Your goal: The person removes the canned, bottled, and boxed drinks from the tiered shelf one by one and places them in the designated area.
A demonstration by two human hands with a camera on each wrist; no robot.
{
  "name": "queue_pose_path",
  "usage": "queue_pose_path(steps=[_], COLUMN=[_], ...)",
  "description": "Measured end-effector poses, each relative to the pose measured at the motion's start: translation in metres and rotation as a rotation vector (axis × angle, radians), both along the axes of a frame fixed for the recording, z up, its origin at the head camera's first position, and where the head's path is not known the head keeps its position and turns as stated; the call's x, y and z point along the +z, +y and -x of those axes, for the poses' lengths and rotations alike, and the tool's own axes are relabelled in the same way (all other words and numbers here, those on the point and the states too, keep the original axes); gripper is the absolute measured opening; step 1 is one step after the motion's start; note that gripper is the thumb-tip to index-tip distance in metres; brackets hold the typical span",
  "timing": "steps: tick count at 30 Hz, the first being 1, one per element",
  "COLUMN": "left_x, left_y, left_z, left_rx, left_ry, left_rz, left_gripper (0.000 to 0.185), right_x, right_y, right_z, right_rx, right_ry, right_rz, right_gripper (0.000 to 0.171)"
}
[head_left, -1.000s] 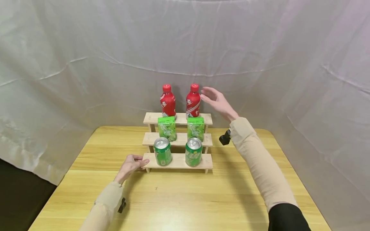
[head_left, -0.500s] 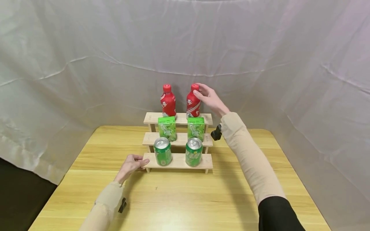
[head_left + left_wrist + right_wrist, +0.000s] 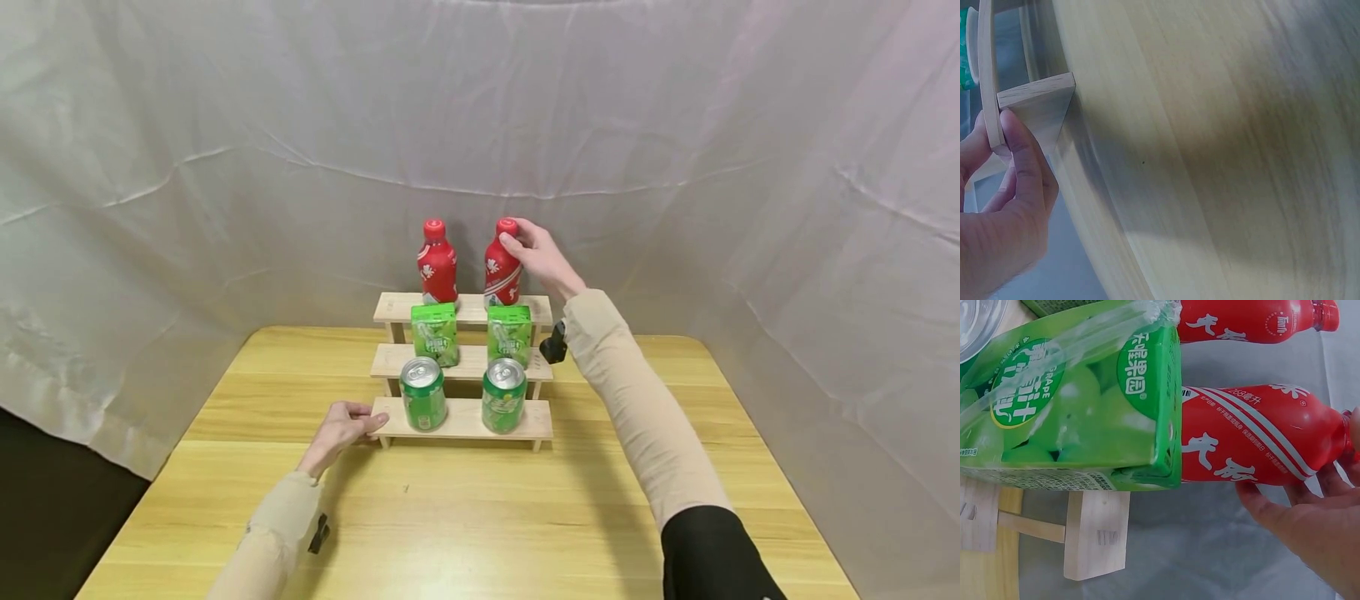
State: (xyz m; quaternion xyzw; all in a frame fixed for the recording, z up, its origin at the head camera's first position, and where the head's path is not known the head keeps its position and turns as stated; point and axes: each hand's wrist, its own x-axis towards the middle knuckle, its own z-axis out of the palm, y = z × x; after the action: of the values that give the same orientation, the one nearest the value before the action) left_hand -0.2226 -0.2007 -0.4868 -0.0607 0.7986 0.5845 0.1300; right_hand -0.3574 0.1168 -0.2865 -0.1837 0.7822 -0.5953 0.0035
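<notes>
**A:** Report the change at the right hand (image 3: pixel 542 258).

**B:** One second ago it hung open in the air, just right of the right-hand red bottle (image 3: pixel 502 265), touching nothing. Half a second ago the fingers had reached the neck. Now the thumb and fingers are curled round the neck just under the red cap. The right wrist view confirms contact: fingers (image 3: pixel 1310 506) lie against the shoulder of the bottle.

**A:** Position of that bottle?

**B:** Unchanged. It stands upright on the top step of the wooden rack (image 3: pixel 463 418), at the right, with the second red bottle (image 3: pixel 437 265) beside it on the left and apart from it. No lift or tilt is visible.

**A:** And the left hand (image 3: pixel 340 431)?

**B:** No change across the three head views. It rests on the table (image 3: pixel 465 517) and pinches the left end of the lowest step. In the left wrist view, the thumb (image 3: pixel 1022 165) presses on the board edge with the fingers behind it.

**A:** Other items on the rack?

**B:** All in place. Two green juice cartons (image 3: pixel 434 333) (image 3: pixel 509 335) on the middle step, two green cans (image 3: pixel 423 393) (image 3: pixel 504 395) on the lowest.

**A:** Assessment?

**B:** Judged from these views, the reach phase is complete and a grip on the right-hand red bottle is established, with the rack steadied by the other hand. The bottle has not yet left its step.
</notes>
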Motion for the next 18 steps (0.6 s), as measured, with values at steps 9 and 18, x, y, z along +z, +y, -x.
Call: queue_pose_path(steps=[9,18], left_x=[-0.0048,-0.0032], left_y=[-0.0009,-0.0009], left_z=[0.0006,-0.0013], left_rx=[0.003,0.0], left_ry=[-0.019,-0.011], left_rz=[0.003,-0.011], left_gripper=[0.054,0.052], right_x=[0.0008,0.002], right_y=[-0.0019,0.0004], right_z=[-0.0019,-0.0037], right_rx=[-0.052,-0.089], right_ry=[0.029,0.062], right_rz=[-0.036,-0.037], right_gripper=[0.04,0.038])
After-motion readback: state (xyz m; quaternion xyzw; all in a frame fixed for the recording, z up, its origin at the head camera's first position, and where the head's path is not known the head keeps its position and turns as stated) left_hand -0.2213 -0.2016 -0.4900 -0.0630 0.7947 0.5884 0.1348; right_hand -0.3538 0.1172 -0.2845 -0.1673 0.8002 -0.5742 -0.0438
